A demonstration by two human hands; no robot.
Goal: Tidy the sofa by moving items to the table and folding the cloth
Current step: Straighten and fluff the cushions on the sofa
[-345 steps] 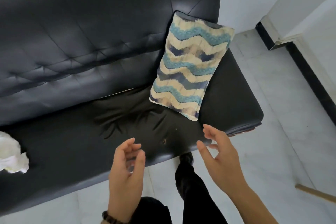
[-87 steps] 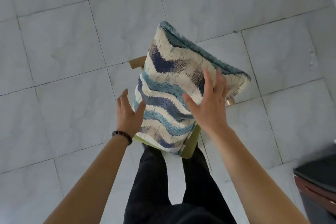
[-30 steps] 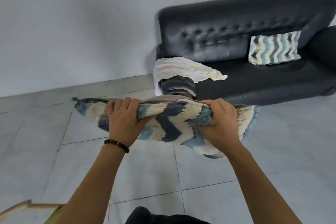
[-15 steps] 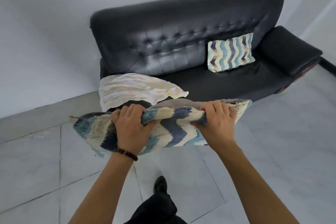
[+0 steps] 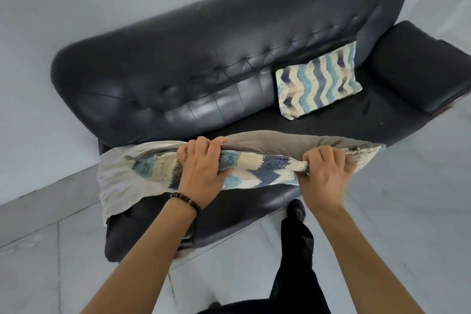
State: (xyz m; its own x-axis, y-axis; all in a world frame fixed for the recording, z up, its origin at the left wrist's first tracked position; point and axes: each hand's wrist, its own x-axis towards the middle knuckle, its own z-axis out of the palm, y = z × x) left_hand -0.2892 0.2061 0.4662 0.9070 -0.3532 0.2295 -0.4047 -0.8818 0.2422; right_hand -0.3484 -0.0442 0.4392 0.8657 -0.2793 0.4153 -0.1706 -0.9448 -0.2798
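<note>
Black sofa [image 5: 204, 58] front edge below cushion [image 5: 262, 173]; L hand [image 5: 201, 168], R hand [image 5: 326, 173] clench it, prob. over cloth [image 5: 114, 181].

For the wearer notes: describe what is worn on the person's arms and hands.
Both forearms are bare, with no sleeves in view. The left hand has no glove; a bracelet of dark round beads circles its wrist. The right hand is also ungloved, and no watch, band or ring shows on it, though it is slightly blurred.
</note>
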